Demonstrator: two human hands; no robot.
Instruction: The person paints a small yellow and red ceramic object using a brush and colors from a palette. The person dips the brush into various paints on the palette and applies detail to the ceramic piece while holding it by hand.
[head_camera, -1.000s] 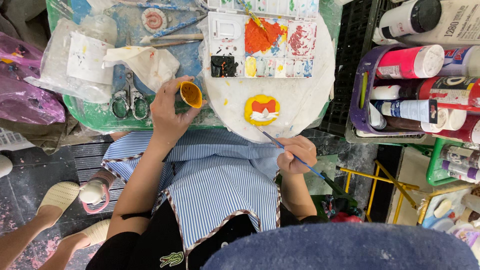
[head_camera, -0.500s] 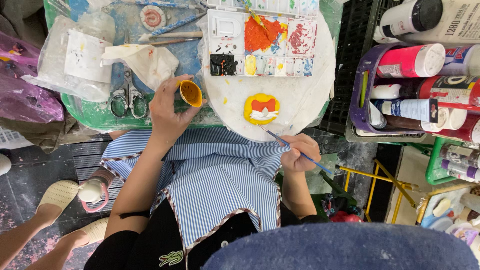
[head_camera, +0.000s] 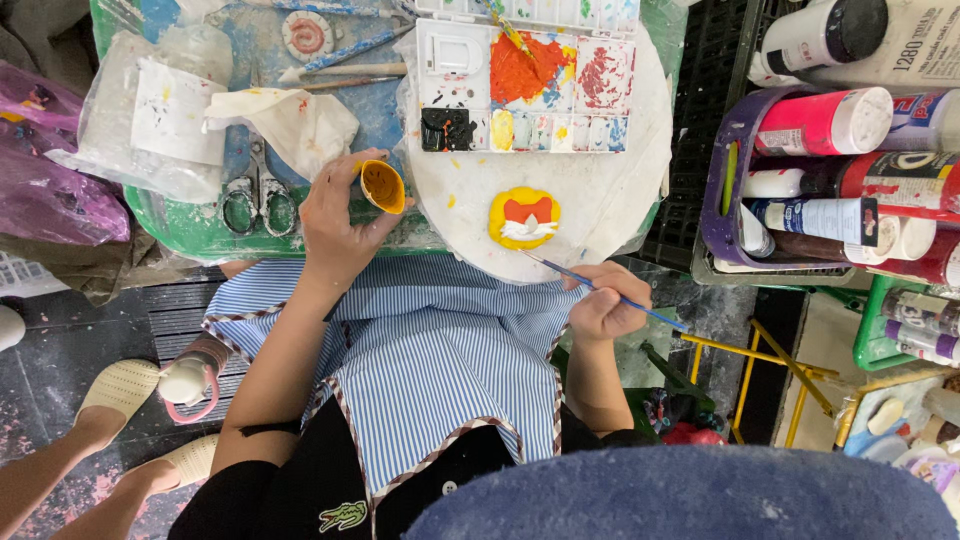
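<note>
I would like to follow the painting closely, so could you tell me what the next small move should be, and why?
Probably ease the brush tip a little further onto the yellow piece. The right hand holds the brush with its tip at the piece's white lower edge, while the left hand only holds a small orange cup.

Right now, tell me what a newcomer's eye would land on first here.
First the small yellow and orange clay piece in the middle of the round white board, with the thin blue paintbrush in the right hand touching its lower edge. Next, the bright orange paint on the palette above it, and the little orange cup held in the left hand.
</note>
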